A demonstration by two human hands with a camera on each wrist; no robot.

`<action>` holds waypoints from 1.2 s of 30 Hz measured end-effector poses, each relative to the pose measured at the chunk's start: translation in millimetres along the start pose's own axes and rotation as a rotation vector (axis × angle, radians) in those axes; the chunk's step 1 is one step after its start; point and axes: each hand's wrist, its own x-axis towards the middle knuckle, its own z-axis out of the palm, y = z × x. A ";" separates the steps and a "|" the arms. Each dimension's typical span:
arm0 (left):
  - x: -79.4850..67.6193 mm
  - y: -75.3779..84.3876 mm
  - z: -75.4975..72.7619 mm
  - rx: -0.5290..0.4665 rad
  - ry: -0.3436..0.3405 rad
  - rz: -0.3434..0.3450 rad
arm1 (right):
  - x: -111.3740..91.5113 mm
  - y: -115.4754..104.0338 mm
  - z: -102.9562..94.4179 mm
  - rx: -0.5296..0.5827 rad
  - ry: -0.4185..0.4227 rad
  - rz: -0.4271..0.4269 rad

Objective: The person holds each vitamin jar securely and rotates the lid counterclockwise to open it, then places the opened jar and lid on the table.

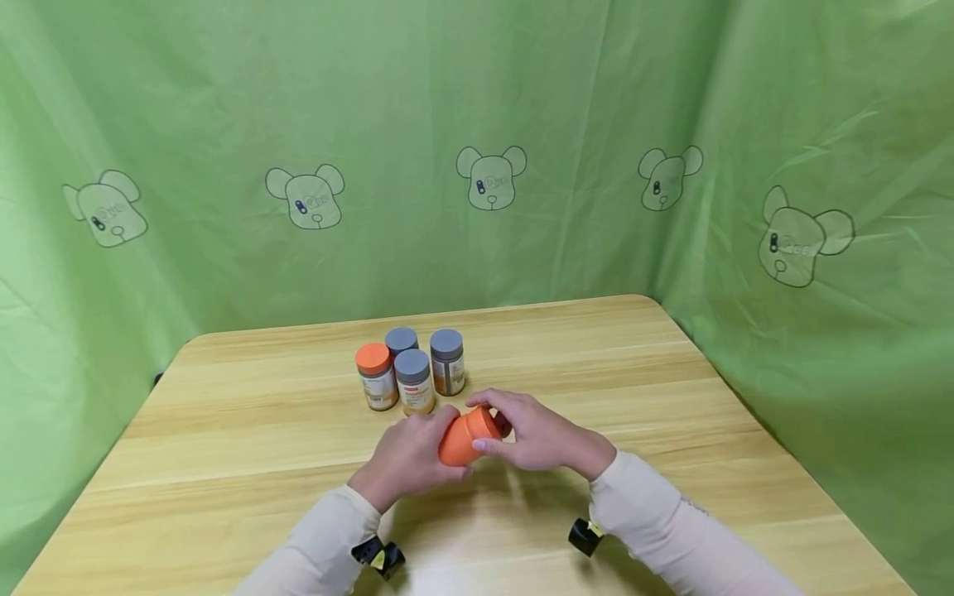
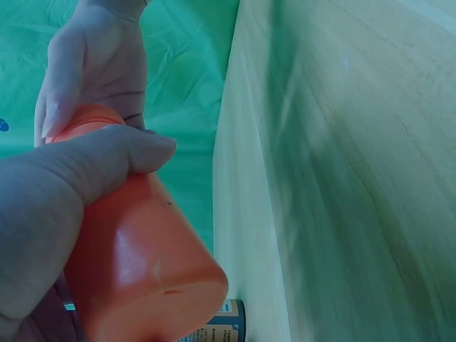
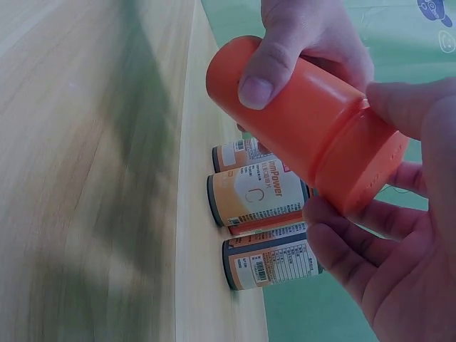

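Observation:
An orange bottle [image 1: 458, 440] is tilted above the wooden table, its orange cap [image 3: 363, 162] pointing toward my right side. My left hand [image 1: 413, 455] grips the bottle's body, and its thumb lies across the smooth orange wall in the left wrist view. With fingertips and thumb spread around the cap's edge, my right hand [image 1: 540, 430] holds the capped end. The base of the bottle [image 2: 153, 299] faces the left wrist camera. In the right wrist view, the left-hand fingers behind the bottle are mostly hidden.
Just beyond the hands stand an orange-lidded jar [image 1: 375, 377] and three grey-lidded jars, including a front one [image 1: 414, 382] and a right one [image 1: 447, 362]. They rest on the wooden table [image 1: 224, 447]. Green curtains [image 1: 402, 273] with printed bear heads surround the table's far sides.

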 end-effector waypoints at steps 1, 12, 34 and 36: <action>-0.1 -0.1 0.0 0.002 0.000 0.000 | -0.1 0.3 0.0 -0.002 0.000 -0.008; -0.4 -0.2 0.3 0.005 0.009 0.011 | -1.1 1.3 1.1 -0.010 0.008 -0.009; -0.1 0.1 0.6 0.003 0.005 0.010 | -1.3 3.4 4.2 -0.028 0.052 0.006; 0.2 0.2 0.4 0.002 -0.001 0.010 | -0.7 3.4 4.1 -0.023 0.043 0.021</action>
